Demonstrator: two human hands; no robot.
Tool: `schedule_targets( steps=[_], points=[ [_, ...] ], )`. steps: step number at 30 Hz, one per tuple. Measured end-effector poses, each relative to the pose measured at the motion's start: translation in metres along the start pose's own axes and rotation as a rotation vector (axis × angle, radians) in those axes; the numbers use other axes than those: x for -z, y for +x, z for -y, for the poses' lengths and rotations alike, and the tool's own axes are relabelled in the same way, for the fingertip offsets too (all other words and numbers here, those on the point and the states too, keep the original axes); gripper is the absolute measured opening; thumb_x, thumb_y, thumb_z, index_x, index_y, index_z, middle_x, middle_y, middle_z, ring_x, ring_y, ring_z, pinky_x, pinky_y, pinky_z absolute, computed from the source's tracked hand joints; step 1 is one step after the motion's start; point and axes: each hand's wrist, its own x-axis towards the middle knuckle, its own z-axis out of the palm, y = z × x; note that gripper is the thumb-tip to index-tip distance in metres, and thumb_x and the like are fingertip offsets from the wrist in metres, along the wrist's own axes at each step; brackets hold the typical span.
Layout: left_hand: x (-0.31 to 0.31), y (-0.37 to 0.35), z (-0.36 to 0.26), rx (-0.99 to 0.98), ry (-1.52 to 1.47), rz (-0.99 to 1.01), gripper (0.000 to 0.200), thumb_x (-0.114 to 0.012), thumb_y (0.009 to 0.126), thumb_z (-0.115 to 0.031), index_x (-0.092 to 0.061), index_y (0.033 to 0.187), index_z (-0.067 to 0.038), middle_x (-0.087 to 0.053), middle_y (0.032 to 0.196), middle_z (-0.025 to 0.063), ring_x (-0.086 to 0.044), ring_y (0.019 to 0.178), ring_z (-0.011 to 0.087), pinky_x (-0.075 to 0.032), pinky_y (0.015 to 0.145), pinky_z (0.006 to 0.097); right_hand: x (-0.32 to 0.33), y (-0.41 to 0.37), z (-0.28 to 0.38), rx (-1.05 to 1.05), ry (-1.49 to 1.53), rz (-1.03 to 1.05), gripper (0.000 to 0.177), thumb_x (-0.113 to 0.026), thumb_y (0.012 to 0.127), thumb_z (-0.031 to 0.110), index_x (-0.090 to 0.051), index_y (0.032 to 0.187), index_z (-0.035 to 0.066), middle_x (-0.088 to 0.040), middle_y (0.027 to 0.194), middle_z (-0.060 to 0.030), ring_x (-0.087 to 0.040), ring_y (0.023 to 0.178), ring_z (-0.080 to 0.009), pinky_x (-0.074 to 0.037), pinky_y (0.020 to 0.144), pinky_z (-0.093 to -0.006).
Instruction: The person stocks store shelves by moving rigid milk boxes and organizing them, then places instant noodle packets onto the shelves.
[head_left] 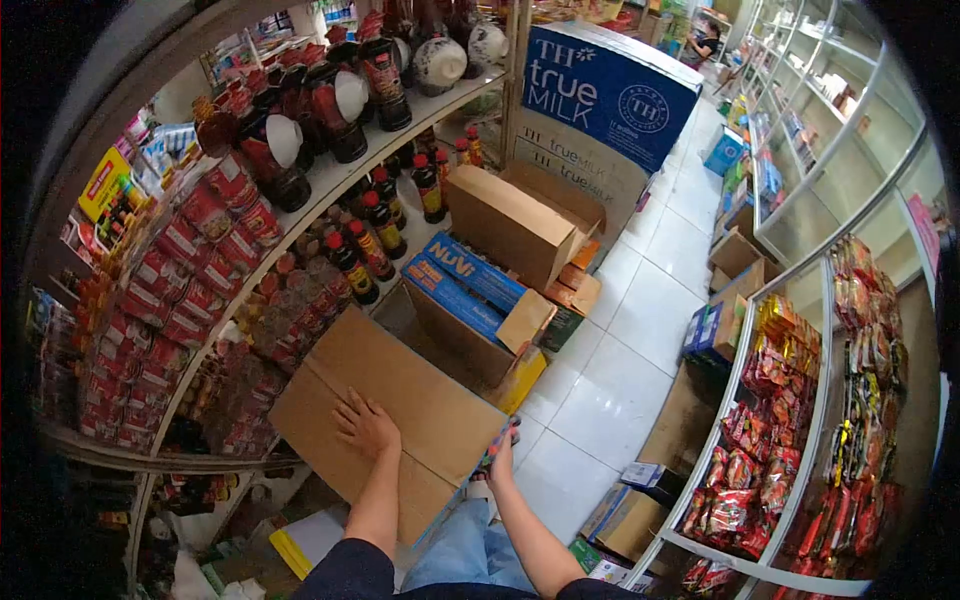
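Observation:
A large brown cardboard sheet or flattened box [400, 395] lies tilted in front of me. My left hand [367, 425] rests on its surface, fingers spread. At the sheet's right edge is my right hand [502, 450], its fingers curled around something with a pink and dark pattern that is too small to name. Just beyond the sheet stands an open carton with a blue NuVi flap [465, 285], and behind that another open brown box [515, 225].
Shelves on the left hold red-capped bottles [378, 215] and red packets [180, 280]. A blue milk carton [610, 95] stands ahead. Tiled floor [610, 370] runs along the aisle. Snack packets [780, 400] fill the right racks. A person [705, 42] is far back.

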Motion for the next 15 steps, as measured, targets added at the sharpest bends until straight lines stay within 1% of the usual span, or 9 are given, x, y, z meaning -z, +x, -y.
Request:
schedule_targets(
  steps=[1,3,5,7,9,10,12,13,15],
  points=[
    [0.001,0.000,-0.001,0.004,0.004,0.000,0.048,-0.021,0.093,-0.036,-0.016,0.138,-0.021,-0.013,0.143,0.0122,-0.013,0.131,0.0294,-0.015,0.102,0.0515,0.001,0.013,-0.002,0.130,0.029,0.006,0.064,-0.034,0.086,0.058,-0.045,0.118,0.004,-0.053,0.112,-0.0050,-0.050,0.103,-0.0185,-0.039,0.087,-0.0312],
    [0.006,0.000,-0.002,0.009,-0.016,0.035,0.047,-0.021,0.093,-0.035,-0.016,0.138,-0.021,-0.012,0.143,0.0121,-0.013,0.131,0.0298,-0.014,0.103,0.0514,0.030,0.049,-0.037,0.086,-0.022,0.008,0.064,-0.035,0.085,0.057,-0.044,0.119,0.004,-0.054,0.112,-0.0051,-0.051,0.102,-0.0188,-0.039,0.087,-0.0312],
    [0.009,-0.001,-0.003,0.009,-0.030,0.036,0.047,-0.021,0.093,-0.035,-0.016,0.138,-0.021,-0.012,0.143,0.0121,-0.013,0.131,0.0299,-0.014,0.102,0.0519,0.039,0.044,-0.057,0.045,-0.066,0.016,0.064,-0.035,0.085,0.057,-0.043,0.120,0.004,-0.054,0.111,-0.0052,-0.051,0.102,-0.0191,-0.039,0.087,-0.0312],
    [0.006,-0.001,-0.002,0.009,-0.050,0.034,0.047,-0.022,0.093,-0.035,-0.017,0.138,-0.021,-0.012,0.143,0.0122,-0.013,0.131,0.0301,-0.014,0.102,0.0525,0.028,0.011,-0.065,-0.074,0.051,-0.015,0.065,-0.037,0.084,0.059,-0.052,0.106,0.000,-0.057,0.094,-0.0052,-0.054,0.079,-0.0157,-0.042,0.071,-0.0294],
    [-0.004,0.003,-0.001,0.016,-0.036,-0.002,0.047,-0.022,0.093,-0.034,-0.016,0.138,-0.021,-0.013,0.143,0.0122,-0.013,0.131,0.0297,-0.013,0.102,0.0530,0.043,0.001,-0.100,-0.228,0.013,-0.005,0.067,-0.034,0.084,0.060,-0.049,0.112,0.001,-0.055,0.099,-0.0069,-0.053,0.083,-0.0175,-0.042,0.073,-0.0308],
    [-0.005,0.004,0.000,0.025,-0.037,-0.006,0.047,-0.022,0.093,-0.034,-0.016,0.138,-0.021,-0.013,0.143,0.0122,-0.013,0.131,0.0297,-0.013,0.102,0.0530,0.042,-0.009,-0.103,-0.231,0.009,0.003,0.067,-0.034,0.084,0.060,-0.049,0.112,0.001,-0.055,0.099,-0.0069,-0.053,0.083,-0.0175,-0.042,0.073,-0.0308],
    [-0.006,0.003,-0.001,0.016,-0.047,-0.032,0.047,-0.022,0.093,-0.034,-0.015,0.138,-0.021,-0.014,0.143,0.0121,-0.014,0.131,0.0293,-0.013,0.102,0.0529,0.042,-0.039,-0.103,-0.462,-0.025,-0.030,0.068,-0.032,0.085,0.060,-0.047,0.116,0.002,-0.054,0.104,-0.0086,-0.053,0.091,-0.0189,-0.042,0.078,-0.0325],
    [-0.003,0.003,-0.002,0.021,-0.051,-0.034,0.047,-0.022,0.093,-0.034,-0.015,0.138,-0.021,-0.014,0.143,0.0121,-0.014,0.131,0.0293,-0.013,0.102,0.0529,0.037,-0.045,-0.093,-0.461,-0.030,-0.025,0.068,-0.032,0.085,0.060,-0.047,0.116,0.002,-0.054,0.104,-0.0086,-0.053,0.091,-0.0189,-0.042,0.078,-0.0325],
    [0.004,0.001,-0.003,0.031,-0.031,0.035,0.047,-0.022,0.093,-0.034,-0.015,0.138,-0.022,-0.014,0.143,0.0117,-0.014,0.131,0.0286,-0.013,0.102,0.0521,0.021,-0.047,-0.061,-0.275,-0.048,0.052,0.064,-0.033,0.086,0.058,-0.045,0.117,0.004,-0.054,0.106,-0.0078,-0.053,0.094,-0.0193,-0.043,0.079,-0.0331]
  ],
)
